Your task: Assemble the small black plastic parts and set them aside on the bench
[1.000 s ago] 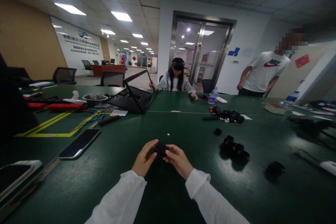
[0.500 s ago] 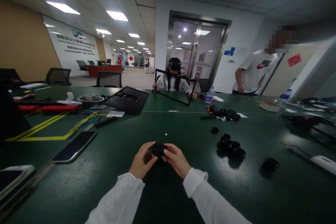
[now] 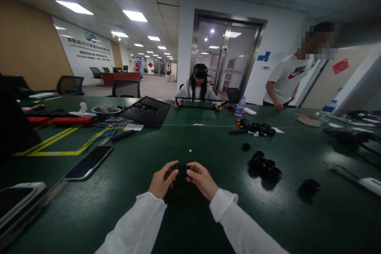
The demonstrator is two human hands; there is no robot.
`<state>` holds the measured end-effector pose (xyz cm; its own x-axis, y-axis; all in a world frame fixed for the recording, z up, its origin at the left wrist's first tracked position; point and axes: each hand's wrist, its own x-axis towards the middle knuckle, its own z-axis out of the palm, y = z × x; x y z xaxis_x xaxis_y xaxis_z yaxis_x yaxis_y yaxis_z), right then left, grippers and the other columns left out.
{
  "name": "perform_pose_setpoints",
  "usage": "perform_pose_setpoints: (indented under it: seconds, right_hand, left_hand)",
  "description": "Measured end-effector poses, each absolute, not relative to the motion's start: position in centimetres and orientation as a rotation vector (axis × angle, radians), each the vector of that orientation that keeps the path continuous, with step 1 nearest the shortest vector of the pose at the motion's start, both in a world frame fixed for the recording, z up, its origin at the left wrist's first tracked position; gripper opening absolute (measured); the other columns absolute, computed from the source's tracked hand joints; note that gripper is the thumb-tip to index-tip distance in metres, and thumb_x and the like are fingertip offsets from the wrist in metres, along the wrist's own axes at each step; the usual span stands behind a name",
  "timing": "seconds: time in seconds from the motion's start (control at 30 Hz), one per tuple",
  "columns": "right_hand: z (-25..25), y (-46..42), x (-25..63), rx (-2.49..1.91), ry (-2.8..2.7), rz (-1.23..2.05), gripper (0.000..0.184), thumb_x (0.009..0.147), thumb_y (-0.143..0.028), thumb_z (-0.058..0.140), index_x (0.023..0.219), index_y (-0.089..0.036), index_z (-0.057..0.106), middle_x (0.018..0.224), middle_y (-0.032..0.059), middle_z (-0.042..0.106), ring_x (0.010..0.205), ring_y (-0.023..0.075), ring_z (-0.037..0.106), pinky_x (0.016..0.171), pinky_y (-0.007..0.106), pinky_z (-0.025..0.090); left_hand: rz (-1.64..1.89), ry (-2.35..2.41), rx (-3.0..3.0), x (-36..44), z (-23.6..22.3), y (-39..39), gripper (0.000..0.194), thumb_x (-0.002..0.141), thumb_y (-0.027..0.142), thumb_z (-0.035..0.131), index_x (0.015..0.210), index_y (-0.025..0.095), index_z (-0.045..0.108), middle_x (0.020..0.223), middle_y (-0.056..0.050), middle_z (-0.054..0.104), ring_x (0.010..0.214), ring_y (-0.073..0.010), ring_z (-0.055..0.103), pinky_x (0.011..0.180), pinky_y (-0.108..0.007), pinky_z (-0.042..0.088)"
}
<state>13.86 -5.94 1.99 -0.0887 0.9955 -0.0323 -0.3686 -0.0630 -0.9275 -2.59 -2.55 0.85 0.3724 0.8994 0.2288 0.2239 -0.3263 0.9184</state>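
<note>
Between my two hands is a small black part (image 3: pixel 181 171), held just above the green table (image 3: pixel 205 143); its exact kind is too dark to make out. My left hand (image 3: pixel 163 179) grips its left side between thumb and fingers. From the right, my right hand (image 3: pixel 201 178) pinches the other side, thumb toward me. Both hands are closed on the part. Beyond them lies a tiny pale square (image 3: pixel 190 151). To the right sit a cluster of black round parts (image 3: pixel 266 165), a single small black piece (image 3: pixel 245 147) and another black piece (image 3: pixel 310 187).
At left lie a phone (image 3: pixel 89 162), a second device (image 3: pixel 18 202), wires (image 3: pixel 104 133), a metal bowl (image 3: pixel 106 111) and a black panel (image 3: pixel 147 112). Across the table a seated person (image 3: pixel 200 87) holds a black frame. Another person (image 3: pixel 284 81) stands by a water bottle (image 3: pixel 240 107).
My left thumb has shifted up onto the black part. The seated person has lowered the black frame toward the table. The view has shifted slightly.
</note>
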Motion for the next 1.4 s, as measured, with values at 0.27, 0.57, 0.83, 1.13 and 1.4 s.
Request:
perform_pose_setpoints:
  seconds: [0.27, 0.57, 0.83, 1.13, 1.4]
  right_hand:
    - [1.3, -5.4, 14.0, -0.892, -0.854, 1.455, 0.027, 0.061, -0.029, 0.065, 0.081, -0.017, 0.053, 0.063, -0.0025, 0.056, 0.055, 0.0079, 0.054, 0.055, 0.023, 0.04]
    - [1.8, -5.7, 14.0, -0.92, -0.927, 1.497, 0.023, 0.062, -0.029, 0.065, 0.079, -0.018, 0.055, 0.067, -0.0017, 0.057, 0.058, 0.0084, 0.054, 0.059, 0.024, 0.039]
    - [1.6, -5.7, 13.9, -0.925, -0.95, 1.476, 0.022, 0.063, -0.028, 0.064, 0.081, -0.017, 0.056, 0.069, -0.0015, 0.056, 0.058, 0.0081, 0.052, 0.06, 0.026, 0.038]
    - [1.2, -5.4, 14.0, -0.922, -0.922, 1.458, 0.024, 0.064, -0.031, 0.062, 0.082, -0.017, 0.056, 0.067, -0.0009, 0.057, 0.058, 0.0086, 0.053, 0.059, 0.025, 0.038]
    - [1.1, -5.4, 13.9, -0.92, -0.902, 1.436, 0.024, 0.061, -0.031, 0.064, 0.079, -0.017, 0.056, 0.066, -0.0016, 0.056, 0.055, 0.0079, 0.051, 0.057, 0.025, 0.038]
  left_hand:
    - [1.017, 0.844, 1.825, -2.5, 0.3, -2.4, 0.049, 0.071, 0.026, 0.051, 0.117, 0.02, 0.036, 0.07, 0.004, 0.046, 0.048, -0.0067, 0.05, 0.048, -0.021, 0.045]
    - [1.275, 1.049, 1.95, -2.7, 0.9, -2.3, 0.019, 0.071, 0.031, 0.054, 0.063, 0.014, 0.053, 0.083, -0.004, 0.051, 0.068, -0.0131, 0.052, 0.05, -0.021, 0.042]
    - [1.264, 0.943, 1.929, -2.7, 1.4, -2.9, 0.018, 0.068, 0.024, 0.058, 0.082, 0.016, 0.05, 0.1, -0.006, 0.048, 0.078, -0.015, 0.053, 0.05, -0.02, 0.043]
    - [1.151, 0.987, 1.901, -2.8, 0.7, -2.4, 0.037, 0.07, 0.028, 0.056, 0.103, 0.018, 0.044, 0.084, -0.003, 0.055, 0.07, -0.0138, 0.056, 0.058, -0.024, 0.046]
    - [1.018, 0.912, 1.958, -2.8, 0.5, -2.5, 0.037, 0.078, 0.032, 0.044, 0.112, 0.019, 0.041, 0.065, 0.003, 0.052, 0.051, -0.0088, 0.053, 0.052, -0.021, 0.044]
